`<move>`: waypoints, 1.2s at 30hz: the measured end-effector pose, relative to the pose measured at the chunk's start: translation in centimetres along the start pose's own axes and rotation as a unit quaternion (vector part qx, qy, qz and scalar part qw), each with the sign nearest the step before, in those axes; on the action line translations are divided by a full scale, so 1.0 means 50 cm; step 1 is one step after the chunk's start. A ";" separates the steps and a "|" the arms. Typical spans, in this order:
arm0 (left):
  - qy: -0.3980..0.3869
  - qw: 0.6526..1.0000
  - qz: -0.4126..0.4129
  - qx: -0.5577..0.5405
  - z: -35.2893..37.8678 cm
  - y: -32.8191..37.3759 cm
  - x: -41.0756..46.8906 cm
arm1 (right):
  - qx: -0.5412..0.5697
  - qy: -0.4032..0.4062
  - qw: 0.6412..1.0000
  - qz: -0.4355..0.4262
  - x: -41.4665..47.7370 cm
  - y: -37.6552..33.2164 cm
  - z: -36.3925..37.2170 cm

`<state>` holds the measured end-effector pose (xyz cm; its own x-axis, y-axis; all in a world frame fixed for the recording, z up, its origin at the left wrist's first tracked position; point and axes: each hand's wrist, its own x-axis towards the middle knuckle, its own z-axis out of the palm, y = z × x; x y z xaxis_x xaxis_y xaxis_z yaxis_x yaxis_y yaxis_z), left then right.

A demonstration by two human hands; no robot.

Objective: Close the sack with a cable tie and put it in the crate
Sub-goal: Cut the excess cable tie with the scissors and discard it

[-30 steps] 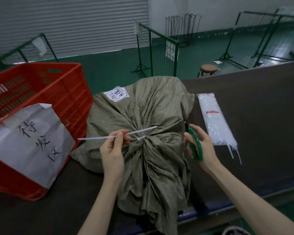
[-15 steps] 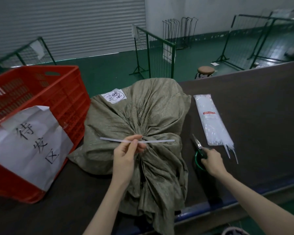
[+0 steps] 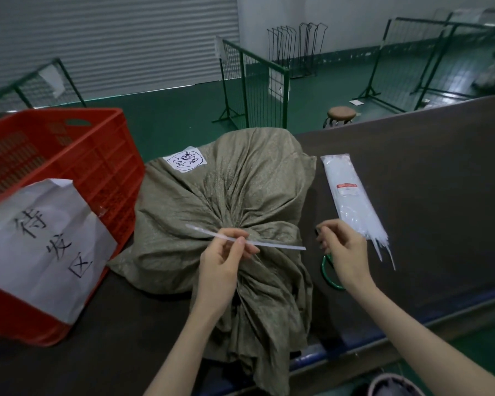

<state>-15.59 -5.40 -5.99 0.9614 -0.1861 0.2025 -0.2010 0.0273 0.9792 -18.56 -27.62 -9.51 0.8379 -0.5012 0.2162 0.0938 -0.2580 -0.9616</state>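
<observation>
An olive woven sack (image 3: 240, 190) lies on the dark table, its neck bunched tight just under my left hand (image 3: 220, 261). That hand pinches a loose white cable tie strip (image 3: 277, 245) that runs level across the sack's neck. My right hand (image 3: 345, 248) hovers empty, fingers apart, by the strip's right end. Green-handled scissors (image 3: 330, 274) lie on the table below it, mostly hidden by the hand. The red crate (image 3: 77, 150) stands to the left of the sack and touches it.
A clear pack of white cable ties (image 3: 350, 198) lies right of the sack. A white paper sign (image 3: 40, 241) hangs on the crate's front. The table's near edge (image 3: 340, 352) runs below the sack. Green wire fences (image 3: 257, 81) and a stool (image 3: 342, 113) stand beyond.
My right hand laid the scissors on the table, let go and rose towards the strip. My left hand drew the strip off the sack's neck and now holds it level.
</observation>
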 end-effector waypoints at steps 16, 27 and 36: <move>-0.148 0.988 0.026 0.036 0.141 -0.008 -0.005 | 0.106 -0.020 0.991 0.085 -0.081 0.026 -0.111; -0.357 0.915 0.003 0.188 0.276 -0.094 -0.024 | 0.095 0.329 0.919 0.196 -0.218 0.141 -0.298; -0.478 0.841 -0.023 0.252 0.356 -0.129 -0.073 | 0.056 0.534 0.776 0.332 -0.377 0.238 -0.420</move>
<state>-21.16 -22.35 -13.25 0.4281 -0.8871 -0.1726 -0.4536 -0.3761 0.8080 -44.53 -38.58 -21.46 -0.1963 -0.9065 -0.3737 -0.0721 0.3935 -0.9165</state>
